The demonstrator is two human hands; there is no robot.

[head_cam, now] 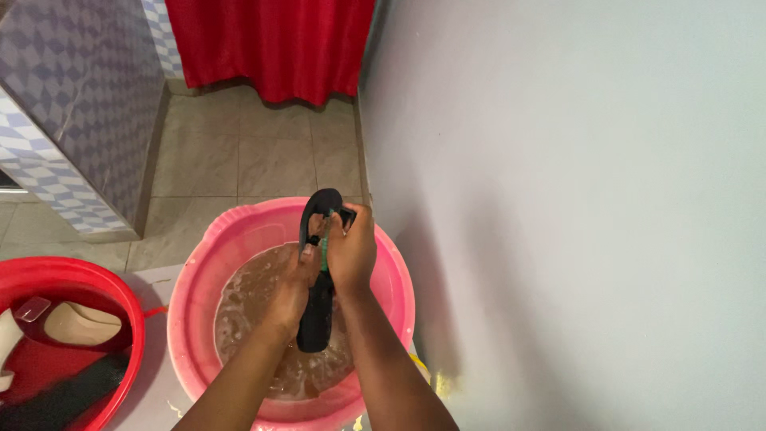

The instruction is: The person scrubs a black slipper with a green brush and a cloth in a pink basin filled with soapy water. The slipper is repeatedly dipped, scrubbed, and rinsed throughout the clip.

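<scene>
1. Your two forearms rise from the near edge and meet over the round pink plastic basin (209, 263), which holds murky brown, soapy water (255, 295).
2. Your left hand (294, 289) is clenched around the middle of a black rubber flip-flop sandal (317, 319), fingers wrapped over its edge.
3. Your right hand (351, 249) grips the same sandal higher up, at the strap near its far end, fingers closed on it.
4. You hold the sandal nearly upright above the water, toe end far, heel end near and low over the basin.
5. To your left sits a round red plastic basin (132, 319), touching the pink one; inside lie a beige sandal (80, 325) and a dark item you cannot make out.
6. Far off hangs a red curtain (271, 44) above a beige tiled floor (239, 156); a pale grey wall (574, 199) runs along your right.
</scene>
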